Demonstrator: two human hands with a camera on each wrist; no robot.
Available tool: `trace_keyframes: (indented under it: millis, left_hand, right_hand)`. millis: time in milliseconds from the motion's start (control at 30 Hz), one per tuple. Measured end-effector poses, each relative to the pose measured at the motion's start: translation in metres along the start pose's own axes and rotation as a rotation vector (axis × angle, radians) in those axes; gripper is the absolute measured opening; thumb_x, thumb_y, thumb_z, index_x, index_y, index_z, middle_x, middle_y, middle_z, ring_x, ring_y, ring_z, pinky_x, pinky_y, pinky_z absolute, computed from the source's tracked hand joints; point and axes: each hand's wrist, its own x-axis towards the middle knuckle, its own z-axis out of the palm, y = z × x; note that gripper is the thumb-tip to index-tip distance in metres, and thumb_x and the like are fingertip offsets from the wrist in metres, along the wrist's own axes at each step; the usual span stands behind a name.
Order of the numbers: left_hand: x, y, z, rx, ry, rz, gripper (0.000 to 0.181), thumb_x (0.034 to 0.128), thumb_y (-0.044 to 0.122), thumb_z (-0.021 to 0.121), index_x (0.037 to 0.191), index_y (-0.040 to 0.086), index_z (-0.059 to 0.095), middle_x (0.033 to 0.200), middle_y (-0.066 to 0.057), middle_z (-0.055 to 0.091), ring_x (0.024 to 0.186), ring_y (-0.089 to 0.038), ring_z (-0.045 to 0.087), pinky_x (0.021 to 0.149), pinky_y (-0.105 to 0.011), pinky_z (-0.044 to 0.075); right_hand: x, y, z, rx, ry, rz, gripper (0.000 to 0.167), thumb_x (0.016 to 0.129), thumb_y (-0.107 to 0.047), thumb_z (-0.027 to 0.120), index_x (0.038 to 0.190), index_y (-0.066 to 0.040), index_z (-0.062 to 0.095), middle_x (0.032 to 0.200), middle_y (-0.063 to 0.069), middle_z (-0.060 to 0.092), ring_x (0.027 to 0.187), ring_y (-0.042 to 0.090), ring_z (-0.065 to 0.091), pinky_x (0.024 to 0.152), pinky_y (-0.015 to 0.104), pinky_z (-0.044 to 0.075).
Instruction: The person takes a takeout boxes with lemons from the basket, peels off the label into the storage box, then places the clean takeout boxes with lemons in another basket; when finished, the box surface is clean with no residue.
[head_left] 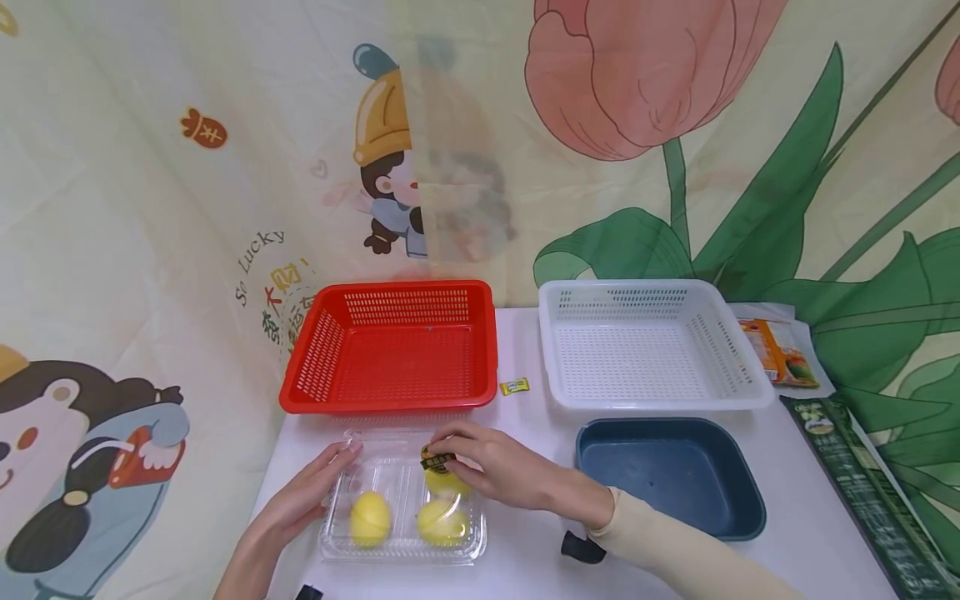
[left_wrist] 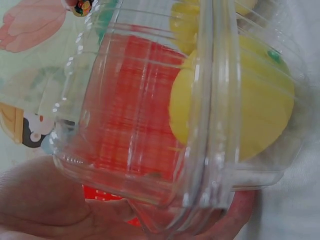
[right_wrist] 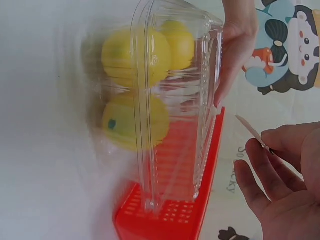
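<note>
A clear plastic clamshell box stands closed on the table, with several yellow fruits that look like lemons showing through its lid. My left hand holds the box at its left side; in the left wrist view the thumb and fingers come round its end. Above the lid's right part, my right hand pinches a small round black-and-gold label between thumb and fingertips. The right wrist view shows this label edge-on, thin and apart from the lid.
Behind the box stands a red basket, with a white basket to its right. A small yellow packet lies between them. A dark blue tub is right of the box. Packages and a long green bag line the right edge.
</note>
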Motion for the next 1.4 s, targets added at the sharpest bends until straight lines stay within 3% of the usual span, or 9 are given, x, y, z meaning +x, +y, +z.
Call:
trace_keyframes:
  millis: [300, 667, 1033, 1400]
  left_hand:
    - [0.002, -0.002, -0.001, 0.016, -0.003, -0.005, 0.105, 0.0939, 0.071, 0.05, 0.163, 0.005, 0.005, 0.165, -0.026, 0.014, 0.147, -0.052, 0.017, 0.109, -0.078, 0.024]
    - [0.002, 0.003, -0.002, 0.018, -0.009, -0.004, 0.103, 0.0946, 0.07, 0.048, 0.162, 0.005, 0.006, 0.164, -0.027, 0.017, 0.147, -0.051, 0.017, 0.11, -0.077, 0.024]
    - [0.001, 0.003, -0.003, 0.005, -0.021, 0.002, 0.104, 0.0949, 0.07, 0.048, 0.162, 0.004, 0.005, 0.165, -0.027, 0.014, 0.148, -0.051, 0.015, 0.11, -0.079, 0.02]
    - [0.002, 0.001, -0.002, 0.001, -0.028, 0.009, 0.103, 0.0941, 0.07, 0.05, 0.162, 0.005, 0.008, 0.165, -0.026, 0.014, 0.149, -0.051, 0.015, 0.11, -0.08, 0.019]
  right_hand:
    - [-0.02, 0.013, -0.013, 0.029, 0.076, 0.04, 0.032, 0.096, -0.009, 0.069, 0.128, -0.011, 0.068, 0.13, -0.002, 0.061, 0.118, 0.008, 0.06, 0.097, 0.016, 0.052]
    - [-0.051, 0.028, -0.034, 0.096, 0.172, 0.175, 0.031, 0.093, -0.007, 0.073, 0.124, -0.011, 0.07, 0.128, -0.004, 0.063, 0.114, 0.009, 0.064, 0.093, 0.025, 0.058]
    - [-0.079, 0.039, -0.048, 0.072, 0.233, 0.283, 0.034, 0.092, -0.005, 0.074, 0.124, -0.014, 0.07, 0.127, -0.005, 0.063, 0.106, 0.008, 0.067, 0.09, 0.025, 0.059]
    - [-0.106, 0.048, -0.07, -0.027, 0.296, 0.343, 0.032, 0.09, -0.003, 0.075, 0.12, -0.013, 0.072, 0.127, -0.005, 0.063, 0.102, 0.008, 0.067, 0.085, 0.023, 0.059]
